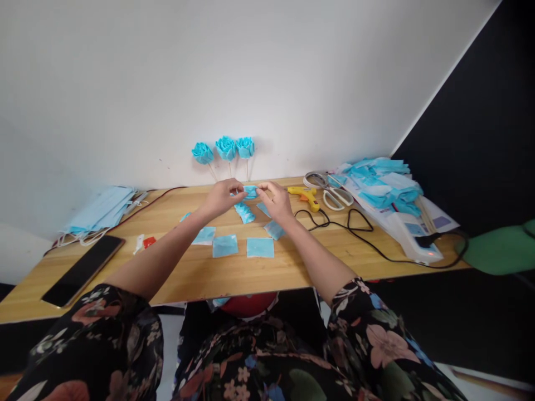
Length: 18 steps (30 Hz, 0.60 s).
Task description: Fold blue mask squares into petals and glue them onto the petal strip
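Between my two hands a small blue piece of mask fabric [250,192] is held up over the table. My left hand [223,196] pinches its left edge, and my right hand [273,200] pinches the right edge. Just below lies a crumpled strip of blue fabric [244,212]. Flat blue fabric pieces, such as one rectangle [259,248] and another [224,246], are spread in front of my hands. One more piece [275,229] lies partly under my right wrist. Three blue fabric flowers on sticks, one of them the middle flower [226,148], lean against the wall behind.
A yellow glue gun [307,196] with a black cord and scissors [337,198] lie to the right. Beyond are a heap of blue fabric scraps [384,184] and a white power strip [416,236]. Leftward are a stack of masks [102,209], a phone [83,270] and a red item [149,242].
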### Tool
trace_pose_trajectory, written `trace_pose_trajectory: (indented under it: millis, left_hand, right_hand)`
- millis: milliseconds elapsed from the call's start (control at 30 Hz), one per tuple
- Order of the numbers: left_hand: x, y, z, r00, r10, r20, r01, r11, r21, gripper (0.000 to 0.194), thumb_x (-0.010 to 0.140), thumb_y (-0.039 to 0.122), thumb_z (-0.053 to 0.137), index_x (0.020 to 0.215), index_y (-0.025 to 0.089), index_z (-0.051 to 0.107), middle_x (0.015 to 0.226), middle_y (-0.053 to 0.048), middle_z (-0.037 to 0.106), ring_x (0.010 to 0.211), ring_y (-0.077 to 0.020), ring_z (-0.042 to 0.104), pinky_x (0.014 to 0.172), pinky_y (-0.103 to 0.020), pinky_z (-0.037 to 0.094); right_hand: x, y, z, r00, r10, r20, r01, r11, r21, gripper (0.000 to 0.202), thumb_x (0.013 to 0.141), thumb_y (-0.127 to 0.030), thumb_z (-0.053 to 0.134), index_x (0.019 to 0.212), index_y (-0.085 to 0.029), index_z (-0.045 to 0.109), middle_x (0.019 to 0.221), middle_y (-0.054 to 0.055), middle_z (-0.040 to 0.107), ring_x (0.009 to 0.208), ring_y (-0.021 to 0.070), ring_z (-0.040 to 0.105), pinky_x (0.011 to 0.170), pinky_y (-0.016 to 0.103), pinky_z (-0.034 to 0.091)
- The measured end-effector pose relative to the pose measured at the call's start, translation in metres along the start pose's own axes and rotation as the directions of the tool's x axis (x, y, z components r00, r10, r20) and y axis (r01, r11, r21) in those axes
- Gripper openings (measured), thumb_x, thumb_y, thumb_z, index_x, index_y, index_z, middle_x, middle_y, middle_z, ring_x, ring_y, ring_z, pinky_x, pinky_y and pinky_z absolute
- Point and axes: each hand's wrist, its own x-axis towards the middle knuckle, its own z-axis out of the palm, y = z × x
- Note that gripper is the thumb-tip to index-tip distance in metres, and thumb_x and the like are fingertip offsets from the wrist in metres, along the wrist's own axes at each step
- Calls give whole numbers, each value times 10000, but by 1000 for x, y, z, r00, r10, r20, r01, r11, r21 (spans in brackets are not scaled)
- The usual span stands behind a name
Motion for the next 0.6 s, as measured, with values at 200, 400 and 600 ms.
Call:
trace_pose_trajectory:
  millis: [200, 400, 600]
  left_hand:
    - [5, 3, 1, 992, -127, 14, 128, 987, -98, 229, 744, 396, 671, 677, 180, 632, 685, -12, 635, 661, -150, 553, 633, -279, 427]
    - [4, 3, -2, 984, -168, 66, 179, 957, -230, 289, 720, 446, 744, 699, 163, 688, 701, -15, 643, 669, -146, 562, 634, -275, 430]
    - [2, -4, -2, 970, -221, 101, 242, 913, -329, 341, 666, 488, 801, 713, 160, 723, 676, -17, 660, 665, -149, 570, 651, -280, 441]
  right_hand:
    - [1, -4, -6, 990, 89, 109, -107, 978, 178, 323, 935, -413, 530, 1119, -205, 696, 1086, 57, 762, 1011, 200, 686, 947, 329, 511]
    - [2, -2, -5, 984, 126, 127, -136, 989, 65, 219, 896, -391, 549, 886, -207, 668, 935, 18, 738, 919, 185, 654, 849, 280, 496]
    - [1, -1, -2, 983, 108, 150, -118, 991, 59, 237, 897, -393, 530, 858, -194, 653, 913, 25, 727, 919, 189, 663, 841, 281, 494]
